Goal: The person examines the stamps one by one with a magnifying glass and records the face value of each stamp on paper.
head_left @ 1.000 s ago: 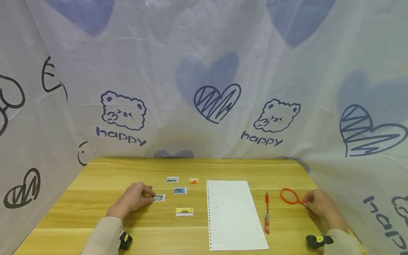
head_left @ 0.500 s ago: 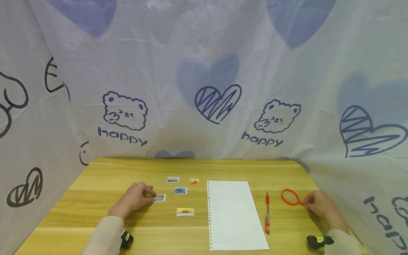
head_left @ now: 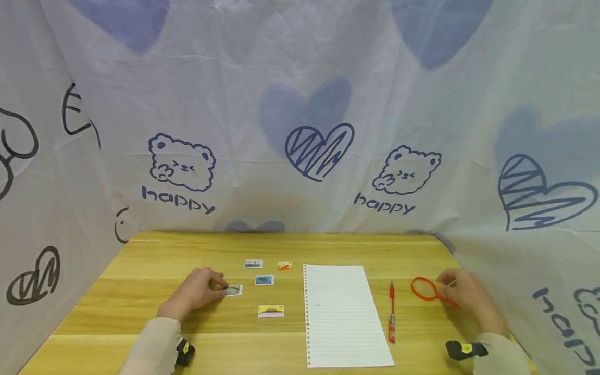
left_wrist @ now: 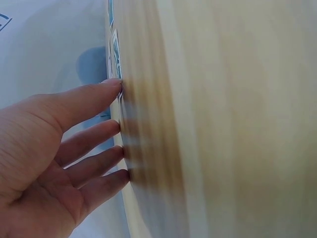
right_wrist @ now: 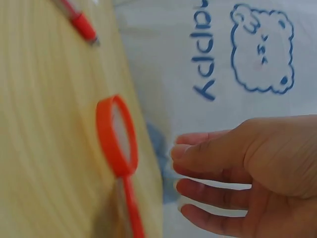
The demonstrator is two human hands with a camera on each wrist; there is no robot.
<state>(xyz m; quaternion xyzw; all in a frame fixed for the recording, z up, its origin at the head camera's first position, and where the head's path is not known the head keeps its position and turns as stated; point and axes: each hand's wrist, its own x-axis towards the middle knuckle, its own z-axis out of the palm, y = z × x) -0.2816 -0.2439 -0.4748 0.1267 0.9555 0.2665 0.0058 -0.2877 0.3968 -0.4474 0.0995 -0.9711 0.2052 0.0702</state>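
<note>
My left hand (head_left: 200,288) rests on the table with its fingertips at the left end of a grey postage stamp (head_left: 234,290). In the left wrist view its fingers are spread, their tips against the wood, and the thumb tip meets the stamp. The index finger is hidden behind the thumb. On the right, my right hand (head_left: 464,293) hovers just beside the handle of an orange-red magnifying glass (head_left: 425,298), holding nothing. The right wrist view shows a gap between the relaxed fingers (right_wrist: 213,193) and the magnifying glass, which lies on the table.
More stamps lie mid-left: a green one (head_left: 253,264), an orange one (head_left: 284,266), a blue one (head_left: 264,280) and a yellow one (head_left: 271,311). A lined sheet (head_left: 347,317) and a red pen (head_left: 391,312) lie right of them. Printed cloth (head_left: 253,182) borders the table (head_left: 211,346).
My right hand has let go of the magnifying glass's handle and lifted slightly up and away, while the glass stays on the table. The left hand has kept its place at the grey stamp.
</note>
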